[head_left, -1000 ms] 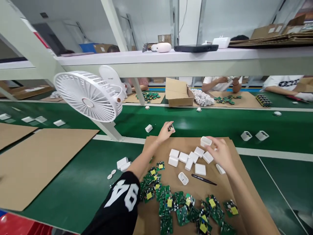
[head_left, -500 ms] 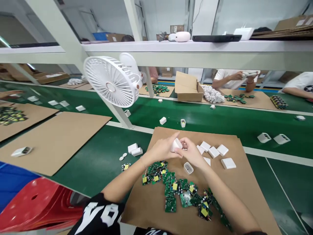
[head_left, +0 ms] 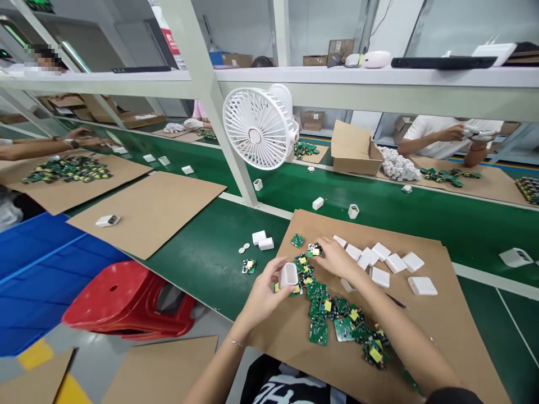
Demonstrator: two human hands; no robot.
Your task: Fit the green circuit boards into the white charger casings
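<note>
My left hand [head_left: 261,292] grips a white plastic charger housing [head_left: 288,275] between thumb and fingers, its open end facing me. To its right, my right hand [head_left: 337,259] has its fingertips closed on a small circuit board [head_left: 314,251] with a yellow part, low over the cardboard. Below both hands spreads a loose heap of green circuit boards [head_left: 319,331], some with yellow blocks. Several white housings [head_left: 396,262] lie beyond my right forearm. Another white housing [head_left: 347,285] is partly hidden beneath that forearm.
A cardboard sheet [head_left: 455,336] covers the bench before me. A white fan [head_left: 255,134] hangs from the frame post [head_left: 227,129]. White housings [head_left: 318,203] sit on the green belt [head_left: 379,207]. A red stool [head_left: 113,297] stands left. Co-workers' hands [head_left: 84,137] work at left and across.
The view has swung left. Earlier both hands were on a white housing; now only my left hand holds one, and my right hand has moved to a circuit board.
</note>
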